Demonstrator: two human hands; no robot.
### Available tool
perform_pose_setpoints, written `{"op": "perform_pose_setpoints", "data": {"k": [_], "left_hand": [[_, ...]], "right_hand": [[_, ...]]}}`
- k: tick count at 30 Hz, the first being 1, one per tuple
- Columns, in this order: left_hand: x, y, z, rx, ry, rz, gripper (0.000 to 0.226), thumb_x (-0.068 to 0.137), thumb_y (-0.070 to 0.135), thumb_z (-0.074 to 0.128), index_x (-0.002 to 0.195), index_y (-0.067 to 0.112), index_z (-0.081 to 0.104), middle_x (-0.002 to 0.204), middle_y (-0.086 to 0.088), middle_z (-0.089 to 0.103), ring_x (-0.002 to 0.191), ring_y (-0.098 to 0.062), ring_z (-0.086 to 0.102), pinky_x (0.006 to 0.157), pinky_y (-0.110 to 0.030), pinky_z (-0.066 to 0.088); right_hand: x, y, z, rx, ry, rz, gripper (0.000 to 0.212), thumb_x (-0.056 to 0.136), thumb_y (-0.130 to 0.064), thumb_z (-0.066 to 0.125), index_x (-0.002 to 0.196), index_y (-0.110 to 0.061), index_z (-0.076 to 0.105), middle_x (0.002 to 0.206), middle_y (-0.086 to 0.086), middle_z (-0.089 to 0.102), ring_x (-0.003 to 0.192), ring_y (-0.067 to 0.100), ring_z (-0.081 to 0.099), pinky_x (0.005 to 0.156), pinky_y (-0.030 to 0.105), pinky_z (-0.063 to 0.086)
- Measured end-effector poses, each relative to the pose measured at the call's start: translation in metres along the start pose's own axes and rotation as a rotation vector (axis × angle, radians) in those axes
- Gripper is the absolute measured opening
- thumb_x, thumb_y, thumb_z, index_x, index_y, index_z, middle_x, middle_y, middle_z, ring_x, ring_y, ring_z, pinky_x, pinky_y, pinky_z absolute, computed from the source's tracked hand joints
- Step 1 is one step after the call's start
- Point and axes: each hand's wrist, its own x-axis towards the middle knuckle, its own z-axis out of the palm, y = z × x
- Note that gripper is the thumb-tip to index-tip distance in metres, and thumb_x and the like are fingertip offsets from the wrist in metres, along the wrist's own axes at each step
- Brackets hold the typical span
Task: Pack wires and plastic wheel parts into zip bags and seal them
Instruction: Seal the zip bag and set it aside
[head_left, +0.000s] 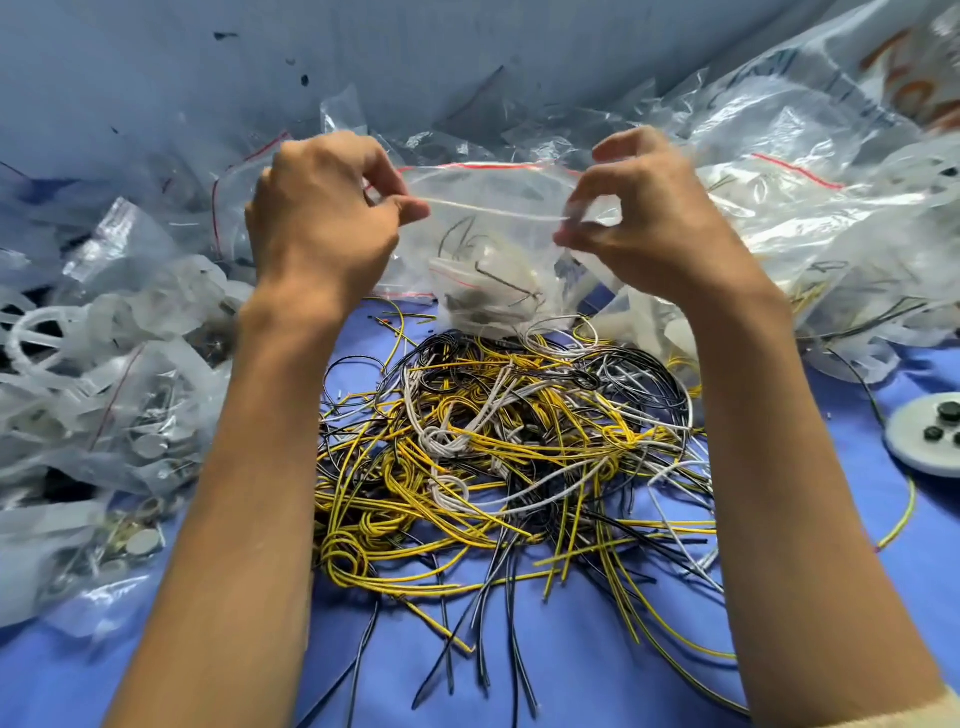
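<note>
I hold a clear zip bag (493, 244) with a red stripe along its mouth up above the table. My left hand (322, 218) pinches the left end of its zip strip. My right hand (649, 218) pinches the right end, so the strip is stretched between them. Inside the bag lie dark wires and a whitish plastic part, blurred by the film. Below the bag a tangled heap of yellow, black and white wires (509, 457) covers the blue cloth (571, 675).
Filled zip bags and white plastic wheel parts (104, 389) are piled on the left. More clear bags (831, 234) are heaped on the right. A white disc with black round pieces (930, 436) lies at the right edge. A blue wall rises behind.
</note>
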Motion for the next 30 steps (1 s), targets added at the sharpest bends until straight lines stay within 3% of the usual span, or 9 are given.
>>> {"op": "perform_pose_setpoints", "data": {"k": [3, 6, 12, 14, 18, 21, 25, 27, 30], "left_hand": [[0.002, -0.001, -0.007, 0.003, 0.102, 0.019, 0.024, 0.075, 0.042, 0.073, 0.089, 0.023, 0.072, 0.090, -0.004, 0.070, 0.085, -0.023, 0.064, 0.073, -0.032, 0.049], [0.006, -0.005, -0.018, -0.046, 0.131, 0.042, 0.022, 0.076, 0.038, 0.071, 0.090, 0.021, 0.071, 0.090, -0.003, 0.071, 0.082, -0.020, 0.063, 0.074, -0.031, 0.049], [0.006, -0.017, -0.031, -0.093, -0.011, 0.031, 0.014, 0.077, 0.018, 0.069, 0.078, 0.030, 0.061, 0.081, 0.005, 0.065, 0.060, 0.009, 0.053, 0.068, -0.018, 0.046], [0.005, -0.019, -0.032, -0.123, -0.038, 0.018, 0.029, 0.076, 0.016, 0.073, 0.072, 0.035, 0.050, 0.080, 0.007, 0.064, 0.064, 0.004, 0.056, 0.070, -0.019, 0.046], [0.004, -0.022, -0.032, -0.167, -0.060, 0.003, 0.037, 0.075, 0.014, 0.075, 0.073, 0.036, 0.046, 0.078, 0.010, 0.063, 0.074, -0.015, 0.063, 0.072, -0.023, 0.049], [0.005, -0.025, -0.031, -0.188, -0.062, -0.002, 0.036, 0.075, 0.012, 0.075, 0.075, 0.036, 0.047, 0.081, 0.004, 0.066, 0.076, -0.013, 0.065, 0.072, -0.019, 0.050], [0.006, -0.026, -0.028, -0.209, -0.041, -0.027, 0.037, 0.074, 0.011, 0.075, 0.074, 0.034, 0.046, 0.080, 0.002, 0.067, 0.066, 0.004, 0.060, 0.064, -0.006, 0.044], [0.005, -0.027, -0.027, -0.209, -0.029, -0.041, 0.039, 0.073, 0.012, 0.075, 0.072, 0.034, 0.043, 0.081, 0.001, 0.067, 0.068, -0.002, 0.061, 0.067, -0.014, 0.048], [0.005, -0.027, -0.027, -0.200, -0.013, -0.060, 0.041, 0.071, 0.012, 0.074, 0.069, 0.031, 0.039, 0.084, -0.002, 0.068, 0.067, -0.016, 0.060, 0.070, -0.030, 0.052]], "right_hand": [[0.002, -0.003, -0.001, 0.179, 0.097, -0.041, 0.021, 0.076, -0.022, 0.078, 0.091, -0.008, 0.073, 0.088, 0.010, 0.066, 0.079, 0.015, 0.059, 0.072, 0.028, 0.048], [-0.001, -0.005, -0.002, 0.341, 0.162, -0.124, 0.018, 0.075, -0.016, 0.078, 0.087, -0.005, 0.071, 0.076, 0.002, 0.062, 0.065, 0.008, 0.054, 0.070, 0.028, 0.052], [0.000, 0.000, 0.001, 0.481, 0.110, -0.085, 0.026, 0.075, -0.006, 0.076, 0.097, -0.011, 0.064, 0.077, 0.005, 0.067, 0.068, 0.014, 0.063, 0.071, 0.029, 0.053], [0.000, 0.002, 0.004, 0.546, 0.078, -0.061, 0.033, 0.075, -0.002, 0.076, 0.103, -0.009, 0.061, 0.077, 0.000, 0.067, 0.068, 0.010, 0.064, 0.071, 0.024, 0.054], [0.000, 0.008, 0.008, 0.542, 0.037, -0.026, 0.019, 0.076, -0.008, 0.076, 0.094, -0.010, 0.068, 0.077, 0.002, 0.068, 0.065, 0.003, 0.063, 0.067, 0.018, 0.053], [0.000, 0.014, 0.009, 0.518, 0.012, -0.008, 0.015, 0.081, -0.011, 0.072, 0.095, -0.012, 0.068, 0.074, 0.000, 0.068, 0.060, -0.004, 0.061, 0.061, 0.011, 0.046], [0.000, 0.016, 0.010, 0.460, 0.010, 0.003, 0.009, 0.084, -0.012, 0.069, 0.093, -0.014, 0.068, 0.075, 0.008, 0.069, 0.062, 0.007, 0.060, 0.066, 0.024, 0.050], [0.000, 0.017, 0.010, 0.421, 0.019, 0.016, 0.007, 0.085, -0.014, 0.068, 0.091, -0.017, 0.067, 0.069, -0.001, 0.066, 0.060, 0.006, 0.059, 0.066, 0.026, 0.049], [0.001, 0.016, 0.011, 0.361, 0.045, 0.001, 0.008, 0.085, -0.011, 0.068, 0.092, -0.014, 0.069, 0.066, -0.007, 0.061, 0.053, -0.008, 0.053, 0.059, 0.010, 0.042]]}}
